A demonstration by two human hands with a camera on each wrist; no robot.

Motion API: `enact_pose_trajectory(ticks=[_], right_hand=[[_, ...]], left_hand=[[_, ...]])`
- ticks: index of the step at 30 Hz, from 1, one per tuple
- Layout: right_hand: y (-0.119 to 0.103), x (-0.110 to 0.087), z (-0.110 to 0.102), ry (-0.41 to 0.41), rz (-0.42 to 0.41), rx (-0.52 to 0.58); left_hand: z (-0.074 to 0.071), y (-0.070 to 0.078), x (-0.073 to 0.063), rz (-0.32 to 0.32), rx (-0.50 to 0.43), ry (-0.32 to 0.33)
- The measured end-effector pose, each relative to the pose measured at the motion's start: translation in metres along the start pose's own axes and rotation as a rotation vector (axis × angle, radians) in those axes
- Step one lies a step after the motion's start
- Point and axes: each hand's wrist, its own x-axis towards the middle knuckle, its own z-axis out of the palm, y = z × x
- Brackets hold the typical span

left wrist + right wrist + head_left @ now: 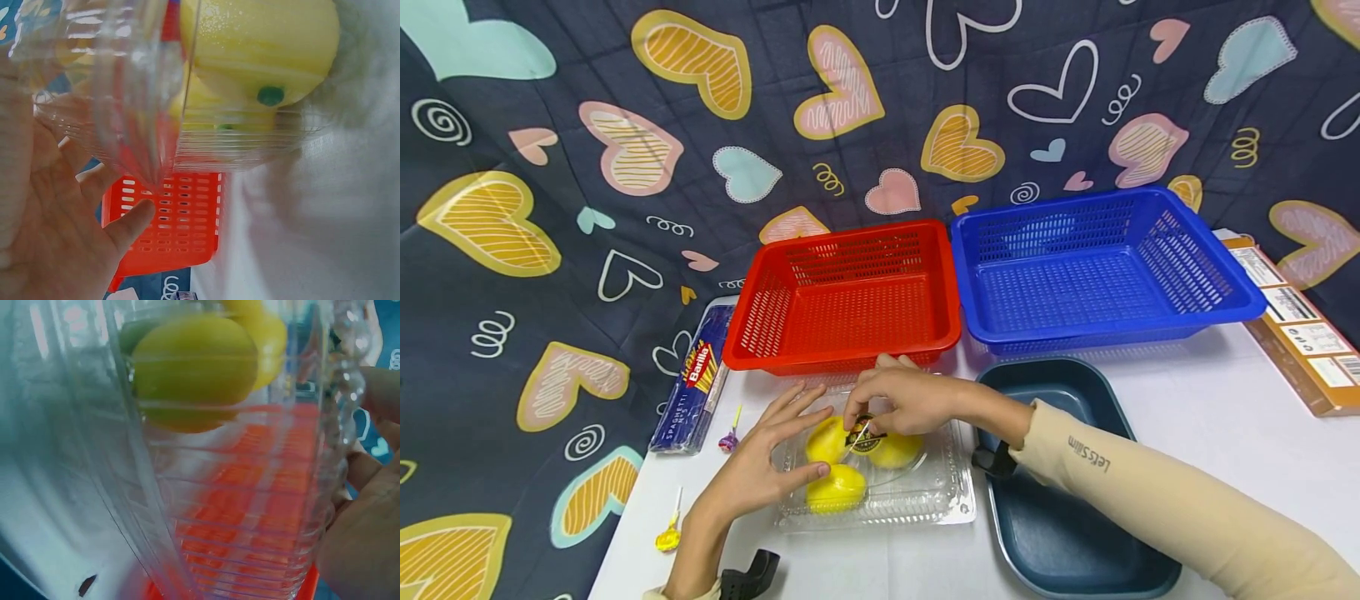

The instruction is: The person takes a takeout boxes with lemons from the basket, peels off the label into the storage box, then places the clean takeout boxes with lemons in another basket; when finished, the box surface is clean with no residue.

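Fruit, three yellow ovals (837, 492), sits inside a clear, ridged plastic container (957, 500) on a white table surface (850, 567). With that container as the clock's centre, one oval lies toward ten, one toward seven and one toward three. A round black-and-gold label (865, 435) lies near the container's middle, toward eleven.

The right hand (906, 398) is over the container's upper side, its fingers bent, thumb and index fingertips at the label; whether they pinch its edge, I cannot tell. The left hand (760, 454) is at nine, fingers spread wide and holding nothing, its thumb over the container's near-left part; whether it touches the plastic is unclear. The left wrist view shows a dark green spot (270, 95) on one fruit.

Beyond, at twelve, stands a red slotted plastic basket (842, 358), and at two a blue slotted plastic basket (1120, 321). A dark teal rectangular tray (1075, 542) lies toward four, partly under the right arm's cream printed sleeve (1150, 467). At ten is a blue spaghetti packet (696, 383); at nine, a purple-wrapped lollipop (727, 442); at eight, a yellow-wrapped lollipop (667, 537).
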Motion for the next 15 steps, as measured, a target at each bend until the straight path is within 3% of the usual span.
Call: enact_pose_trajectory(ticks=[6,15], right_hand=[[-0.0017,0.0024,0.0028,0.039,0.025,0.007],[0.0011,0.0011,0.0037,0.08,-0.01,0.027]], left_hand=[[-0.0011,-0.0006,-0.0008,-0.004,-0.017,0.004],[0.0005,-0.0015,0.0,-0.012,-0.012,-0.004]])
